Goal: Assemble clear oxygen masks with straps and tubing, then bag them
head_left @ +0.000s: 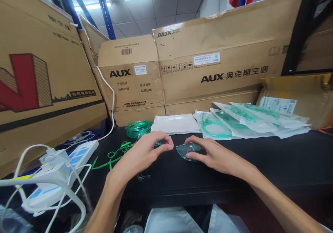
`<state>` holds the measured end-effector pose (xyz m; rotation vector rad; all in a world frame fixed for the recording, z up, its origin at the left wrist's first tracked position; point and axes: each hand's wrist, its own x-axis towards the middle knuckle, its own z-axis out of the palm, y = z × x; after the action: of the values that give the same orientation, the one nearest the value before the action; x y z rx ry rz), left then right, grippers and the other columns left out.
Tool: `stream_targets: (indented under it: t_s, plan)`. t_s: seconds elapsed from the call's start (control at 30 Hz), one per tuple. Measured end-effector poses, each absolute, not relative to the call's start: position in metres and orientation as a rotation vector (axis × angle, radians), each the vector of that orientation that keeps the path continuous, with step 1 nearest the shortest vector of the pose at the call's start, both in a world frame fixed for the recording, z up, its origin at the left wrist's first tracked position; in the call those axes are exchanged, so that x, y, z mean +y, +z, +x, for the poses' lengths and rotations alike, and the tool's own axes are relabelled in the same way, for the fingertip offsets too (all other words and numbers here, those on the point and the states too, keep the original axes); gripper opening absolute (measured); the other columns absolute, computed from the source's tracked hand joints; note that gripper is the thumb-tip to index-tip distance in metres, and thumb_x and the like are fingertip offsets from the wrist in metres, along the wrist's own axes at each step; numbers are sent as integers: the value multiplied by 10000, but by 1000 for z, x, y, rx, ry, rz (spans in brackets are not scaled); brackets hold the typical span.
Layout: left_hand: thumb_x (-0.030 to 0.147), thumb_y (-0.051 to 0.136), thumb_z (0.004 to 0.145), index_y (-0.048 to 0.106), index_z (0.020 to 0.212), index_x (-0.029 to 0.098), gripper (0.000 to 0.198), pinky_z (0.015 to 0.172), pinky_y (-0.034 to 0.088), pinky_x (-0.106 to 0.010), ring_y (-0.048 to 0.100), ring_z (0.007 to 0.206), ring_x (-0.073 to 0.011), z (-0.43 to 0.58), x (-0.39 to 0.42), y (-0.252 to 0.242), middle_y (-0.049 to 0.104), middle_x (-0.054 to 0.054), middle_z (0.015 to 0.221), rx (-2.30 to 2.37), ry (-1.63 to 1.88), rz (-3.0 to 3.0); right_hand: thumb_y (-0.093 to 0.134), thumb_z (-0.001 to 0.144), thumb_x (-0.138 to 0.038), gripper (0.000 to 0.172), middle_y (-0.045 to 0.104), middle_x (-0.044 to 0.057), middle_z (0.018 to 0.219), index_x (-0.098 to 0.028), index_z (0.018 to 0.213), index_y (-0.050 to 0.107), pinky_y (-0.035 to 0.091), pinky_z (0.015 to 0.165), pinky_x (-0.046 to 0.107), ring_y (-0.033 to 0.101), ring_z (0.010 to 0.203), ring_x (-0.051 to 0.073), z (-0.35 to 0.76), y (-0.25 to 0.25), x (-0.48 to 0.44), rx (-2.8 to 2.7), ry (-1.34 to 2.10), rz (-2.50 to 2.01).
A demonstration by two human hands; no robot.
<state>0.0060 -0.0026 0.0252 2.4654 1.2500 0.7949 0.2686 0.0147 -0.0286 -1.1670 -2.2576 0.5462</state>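
Observation:
A clear green-tinted plastic mask point(185, 151) lies on the black table point(260, 163), and my right hand point(208, 154) is curled over it, fingers closed round its right side. My left hand point(145, 150) pinches a small green-tinted piece at the mask's left end, fingertips pressed together. A coil of green tubing point(137, 128) lies just behind my left hand. A thin green strap point(114, 154) trails off to the left of it.
Sealed bags of green tubing point(247, 123) and a stack of empty white bags point(177, 123) lie at the back. Large AUX cardboard boxes point(208, 63) wall in the table. A white power strip point(65, 163) with cables sits at the left.

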Motion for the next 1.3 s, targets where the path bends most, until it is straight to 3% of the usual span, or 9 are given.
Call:
stream_targets:
  t_s: [0.27,0.57,0.83,1.03,1.3]
  plan:
    - [243,591,984,702,937,244,121,923,431,-283,623,996,-179,14,-4,13,687,13,1031,1133,763,2500,559,927,-667,490,702,20,967,-305,1240,658,467,784,323,632,888,233,265,-27,11,-2271,582,-1088]
    - [262,629,957,706,933,248,82,954,448,-304,626,1044,-198,20,-5,10,686,-2,1069,1058,744,2500,557,982,-541,332,721,-22,999,-301,1175,680,436,755,282,621,825,178,257,-21,5,-2289,609,-1021]
    - [258,729,876,700,1054,263,180,1027,493,-315,681,1119,-209,17,2,3,739,-1,1142,980,797,2219,572,978,-560,354,741,-38,977,-302,1190,690,426,761,273,621,797,165,255,-15,-3,-2297,604,-937]
    - [344,743,878,723,1045,272,183,960,546,-281,719,1082,-208,17,0,5,767,20,1098,1060,836,2205,577,966,-589,369,745,-28,1030,-315,1187,688,441,840,300,639,869,190,250,-13,-8,-2228,555,-991]
    - [433,695,925,743,1230,339,323,1046,526,-333,694,1171,-239,19,-7,12,758,48,1224,1112,957,2344,572,980,-536,331,729,23,1193,-274,1128,708,494,911,336,662,1053,240,249,-7,-9,-2067,654,-875]
